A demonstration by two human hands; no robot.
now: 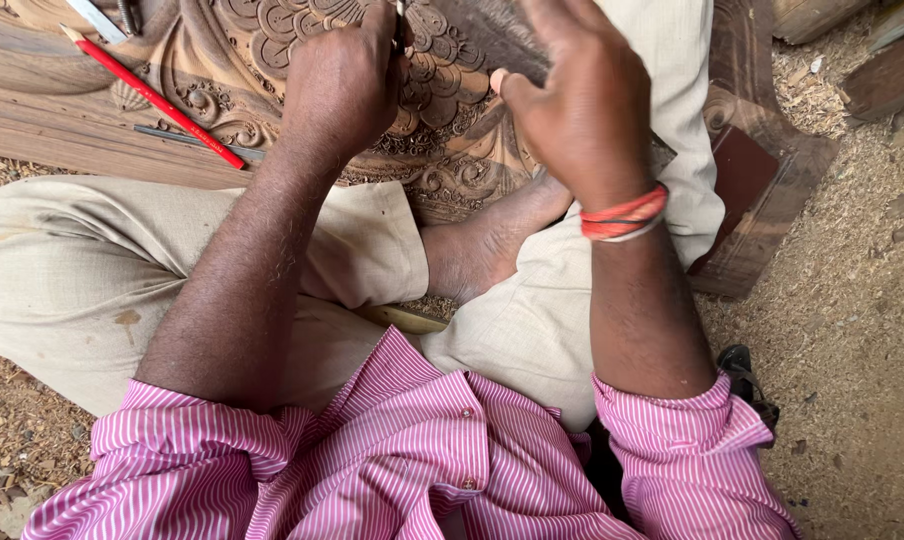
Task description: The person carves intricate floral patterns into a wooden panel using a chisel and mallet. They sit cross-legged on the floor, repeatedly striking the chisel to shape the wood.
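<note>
A carved wooden panel (442, 140) with floral relief lies across the top of the view, in front of my crossed legs. My left hand (337, 85) is closed around a thin metal chisel (400, 25) whose tip rests on the carving. My right hand (572, 100) hovers just right of it with fingers curled around a dark wooden handle (492, 45), thumb tip showing. Orange and red threads circle my right wrist (624, 213). Most of both tools is hidden by the hands.
A red pencil (152, 97) lies on the panel at upper left, beside a thin metal tool (197, 140). More tools (112, 15) sit at the top edge. Wood shavings cover the ground (852, 300). Wooden blocks (887, 75) lie at upper right.
</note>
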